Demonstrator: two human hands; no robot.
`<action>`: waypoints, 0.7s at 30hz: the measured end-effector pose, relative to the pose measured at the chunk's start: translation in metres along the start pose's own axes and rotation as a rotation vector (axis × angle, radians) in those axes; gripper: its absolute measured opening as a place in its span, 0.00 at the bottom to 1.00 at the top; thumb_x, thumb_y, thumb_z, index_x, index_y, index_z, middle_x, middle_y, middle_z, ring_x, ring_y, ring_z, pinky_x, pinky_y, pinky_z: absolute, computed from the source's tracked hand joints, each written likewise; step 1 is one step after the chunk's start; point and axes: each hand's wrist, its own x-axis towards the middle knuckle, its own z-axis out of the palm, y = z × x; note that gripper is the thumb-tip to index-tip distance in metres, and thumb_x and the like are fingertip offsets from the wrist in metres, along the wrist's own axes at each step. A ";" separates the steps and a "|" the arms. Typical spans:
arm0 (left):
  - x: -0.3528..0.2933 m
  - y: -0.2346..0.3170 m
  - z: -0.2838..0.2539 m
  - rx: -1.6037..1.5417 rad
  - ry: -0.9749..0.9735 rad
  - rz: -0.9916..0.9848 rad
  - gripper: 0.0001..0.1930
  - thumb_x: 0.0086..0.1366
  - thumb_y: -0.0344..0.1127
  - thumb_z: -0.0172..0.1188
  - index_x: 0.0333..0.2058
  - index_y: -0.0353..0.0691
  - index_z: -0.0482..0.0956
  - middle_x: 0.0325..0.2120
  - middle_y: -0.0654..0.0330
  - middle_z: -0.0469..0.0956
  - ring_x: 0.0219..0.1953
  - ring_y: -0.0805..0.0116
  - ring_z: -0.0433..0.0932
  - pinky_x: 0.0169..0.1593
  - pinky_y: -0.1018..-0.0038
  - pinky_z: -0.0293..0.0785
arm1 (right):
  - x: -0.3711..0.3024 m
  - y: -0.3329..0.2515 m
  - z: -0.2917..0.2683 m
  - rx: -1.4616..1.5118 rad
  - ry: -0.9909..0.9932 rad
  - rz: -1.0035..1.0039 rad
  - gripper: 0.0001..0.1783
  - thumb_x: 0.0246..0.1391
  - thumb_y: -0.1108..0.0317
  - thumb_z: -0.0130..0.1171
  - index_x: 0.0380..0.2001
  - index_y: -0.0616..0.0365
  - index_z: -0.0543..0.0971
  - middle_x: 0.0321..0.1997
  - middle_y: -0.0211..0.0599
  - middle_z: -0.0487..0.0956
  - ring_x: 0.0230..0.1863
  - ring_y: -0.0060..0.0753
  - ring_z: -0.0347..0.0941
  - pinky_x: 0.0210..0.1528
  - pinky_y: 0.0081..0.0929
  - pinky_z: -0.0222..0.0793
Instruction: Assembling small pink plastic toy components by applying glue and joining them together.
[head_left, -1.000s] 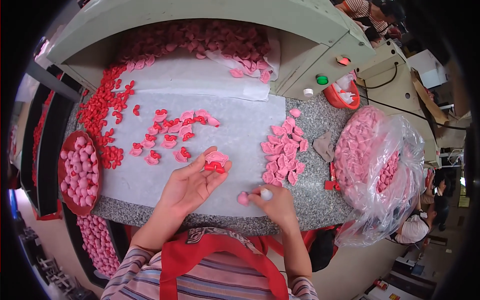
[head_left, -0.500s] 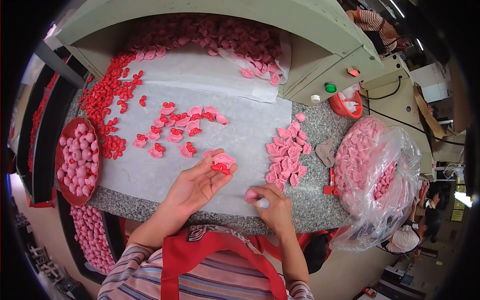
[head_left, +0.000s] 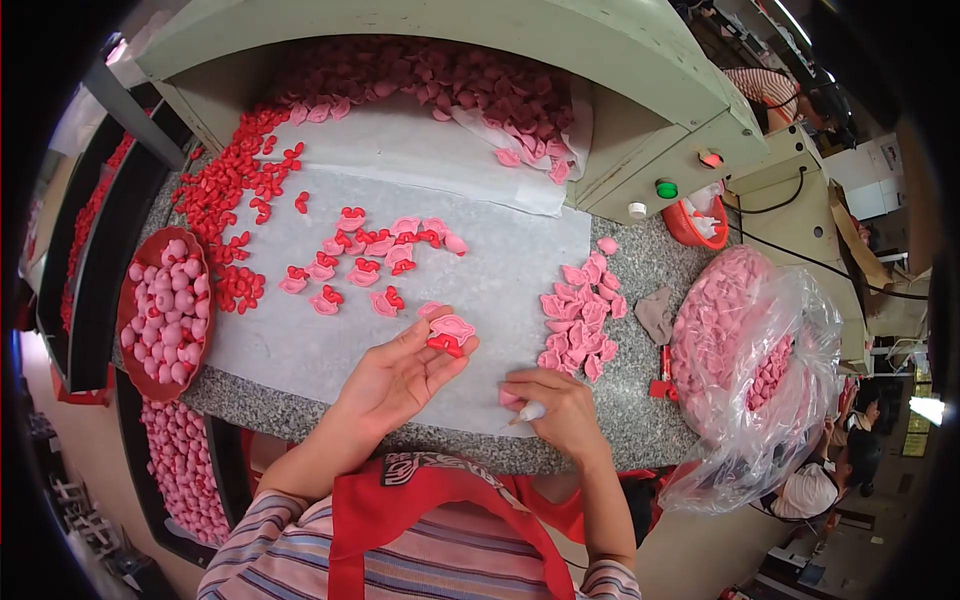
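My left hand (head_left: 392, 382) pinches a pink shell-shaped plastic piece (head_left: 454, 327) with a red bow at its lower edge, raised above the white sheet (head_left: 300, 360). Another pink piece (head_left: 430, 308) lies by its fingertips. At the sheet's front right, my right hand (head_left: 565, 415) curls round a small white-tipped bottle (head_left: 531, 411). A pink piece (head_left: 508, 398) shows at its fingers; whether it is gripped or only touched is unclear. Farther off lie several pink pieces with red bows (head_left: 366, 270). To the right is a heap of plain pink pieces (head_left: 580, 320).
Loose red bows (head_left: 235, 180) spread at the left, behind a red bowl (head_left: 128, 330) of pink balls. A pale green machine (head_left: 660, 90) arches over the back, pink pieces heaped inside. At right stand a plastic bag (head_left: 720, 320) of pink pieces, a grey cloth (head_left: 656, 315) and a red basket (head_left: 690, 228).
The view has shifted slightly, so the table sits a little farther right. My left hand keeps the bowed piece raised. My right hand has turned slightly, and the bottle's tip now points down and left.
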 end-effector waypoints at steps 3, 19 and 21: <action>-0.001 -0.002 0.001 0.032 -0.047 0.036 0.21 0.63 0.36 0.48 0.53 0.35 0.59 0.46 0.51 0.67 0.52 0.59 0.67 0.55 0.69 0.66 | -0.001 -0.008 -0.001 0.013 0.058 0.065 0.13 0.33 0.76 0.64 0.29 0.56 0.79 0.32 0.32 0.77 0.30 0.29 0.74 0.33 0.23 0.71; -0.012 -0.029 0.018 0.266 -0.154 0.106 0.17 0.61 0.29 0.50 0.50 0.33 0.67 0.46 0.53 0.71 0.49 0.66 0.70 0.53 0.70 0.66 | 0.027 -0.080 -0.001 0.308 0.651 0.004 0.18 0.31 0.74 0.69 0.31 0.61 0.77 0.33 0.38 0.72 0.29 0.26 0.69 0.28 0.18 0.67; -0.013 -0.028 0.019 0.318 -0.140 0.137 0.17 0.61 0.28 0.50 0.49 0.32 0.68 0.45 0.52 0.71 0.48 0.65 0.70 0.52 0.69 0.67 | 0.026 -0.080 0.001 0.346 0.649 0.021 0.19 0.30 0.76 0.70 0.31 0.62 0.77 0.33 0.38 0.72 0.30 0.27 0.69 0.30 0.19 0.67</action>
